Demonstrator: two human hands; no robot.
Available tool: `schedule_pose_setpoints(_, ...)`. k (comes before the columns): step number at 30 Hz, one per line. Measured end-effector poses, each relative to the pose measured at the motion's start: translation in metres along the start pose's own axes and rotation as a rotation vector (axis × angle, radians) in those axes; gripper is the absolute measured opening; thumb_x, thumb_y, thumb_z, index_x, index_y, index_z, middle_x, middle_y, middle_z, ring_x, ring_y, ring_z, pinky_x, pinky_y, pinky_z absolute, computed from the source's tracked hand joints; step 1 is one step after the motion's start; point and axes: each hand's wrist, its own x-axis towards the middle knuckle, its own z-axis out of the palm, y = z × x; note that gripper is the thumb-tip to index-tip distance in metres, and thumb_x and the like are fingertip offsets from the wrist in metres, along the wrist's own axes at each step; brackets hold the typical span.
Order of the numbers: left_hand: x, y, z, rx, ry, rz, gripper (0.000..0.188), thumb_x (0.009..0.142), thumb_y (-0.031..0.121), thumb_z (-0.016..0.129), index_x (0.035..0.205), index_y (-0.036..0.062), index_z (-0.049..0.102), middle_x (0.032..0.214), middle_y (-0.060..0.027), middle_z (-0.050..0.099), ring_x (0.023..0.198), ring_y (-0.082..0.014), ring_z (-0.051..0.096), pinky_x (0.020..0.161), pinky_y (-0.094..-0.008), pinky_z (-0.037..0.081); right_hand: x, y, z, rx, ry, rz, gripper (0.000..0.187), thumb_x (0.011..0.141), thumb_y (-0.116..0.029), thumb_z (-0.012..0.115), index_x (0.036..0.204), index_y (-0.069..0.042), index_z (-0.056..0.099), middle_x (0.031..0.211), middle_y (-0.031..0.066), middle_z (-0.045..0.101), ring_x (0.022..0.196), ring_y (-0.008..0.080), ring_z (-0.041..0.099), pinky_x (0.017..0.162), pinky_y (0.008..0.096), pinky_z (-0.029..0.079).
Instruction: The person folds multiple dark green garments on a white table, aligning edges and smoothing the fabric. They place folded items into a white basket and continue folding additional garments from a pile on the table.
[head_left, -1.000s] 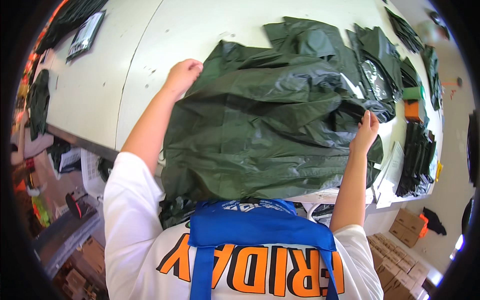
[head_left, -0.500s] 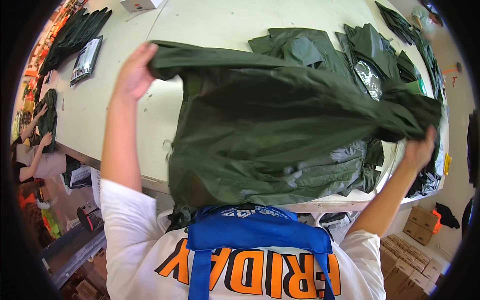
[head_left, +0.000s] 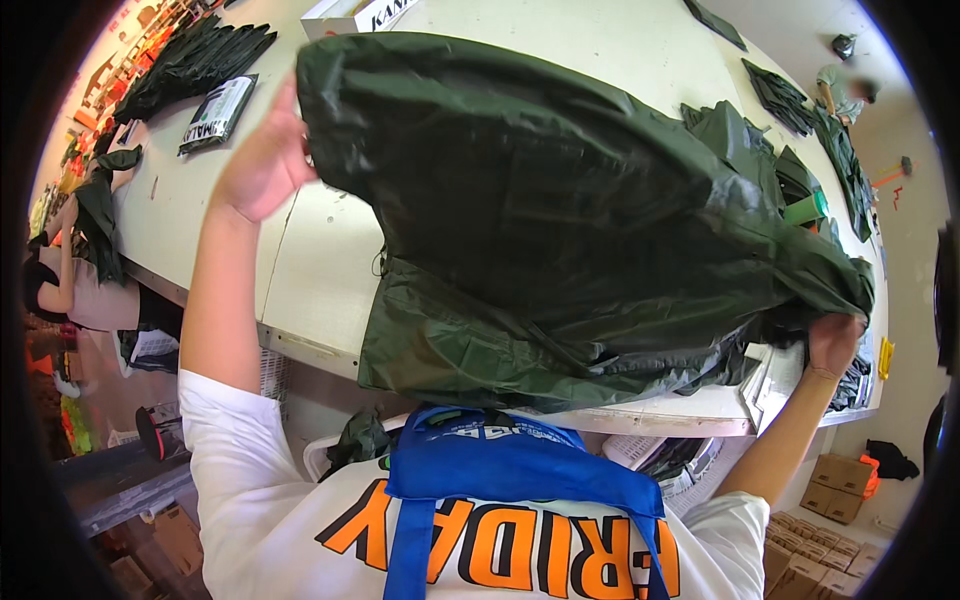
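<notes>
A dark green rain jacket (head_left: 560, 190), thin and slightly shiny, is spread out in front of me above the table, its lower edge near the table's front. My left hand (head_left: 262, 165) is at its far left corner, fingers partly hidden behind the cloth, gripping the edge. At the bunched right end, my right hand (head_left: 838, 345) is closed on the fabric, its fingertips mostly covered. Behind the right part of the jacket lie more folded green garments (head_left: 735, 135) and a green roll (head_left: 805, 208).
On the white table (head_left: 320, 260) are a packed bag (head_left: 218, 115), a pile of dark garments (head_left: 190, 65) and a white box (head_left: 350, 15). A co-worker (head_left: 85, 265) handles green cloth at the left; another person (head_left: 845, 95) is far right. Cardboard boxes (head_left: 835, 485) stand lower right.
The jacket has opened out wider and flatter, its far edge rising toward the far side. My right hand has moved slightly lower. The view has shifted a little.
</notes>
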Motion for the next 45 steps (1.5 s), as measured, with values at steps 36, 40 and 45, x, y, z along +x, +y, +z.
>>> schedule_pose_setpoints(36,-0.151,-0.196,0.091,0.188,-0.32,-1.062,0.066,0.078,0.038,0.073,0.125,-0.0025,0.05,0.117,-0.0132,0.059,0.102,-0.0184,0.055,0.084,-0.0323,0.046,-0.045,-0.081,-0.09,-0.602,0.873,0.119,0.03,0.096,-0.018,0.051,0.124,-0.007,0.055,0.121,0.0067,0.06,0.102,0.0179,0.061,0.076,0.027,0.051)
schedule_pose_setpoints(40,-0.129,-0.17,0.078,0.143,0.273,-0.667,0.017,0.091,0.025,0.061,0.089,0.0087,0.055,0.08,-0.0006,0.062,0.058,-0.0087,0.053,0.053,-0.0246,0.049,-0.066,-0.107,-0.149,-0.587,0.727,0.185,0.034,0.096,-0.02,0.052,0.128,-0.007,0.052,0.124,0.0073,0.058,0.109,0.0196,0.058,0.089,0.0337,0.049)
schedule_pose_setpoints(45,-0.087,-0.048,0.055,0.158,0.509,-0.284,0.032,0.098,0.032,0.049,0.123,0.0129,0.052,0.082,0.0038,0.06,0.057,-0.0013,0.052,0.038,-0.016,0.035,-0.089,-0.136,-0.099,-0.496,0.344,0.319,0.05,0.095,-0.019,0.053,0.141,-0.007,0.036,0.135,0.0065,0.048,0.12,0.0206,0.049,0.103,0.0362,0.039)
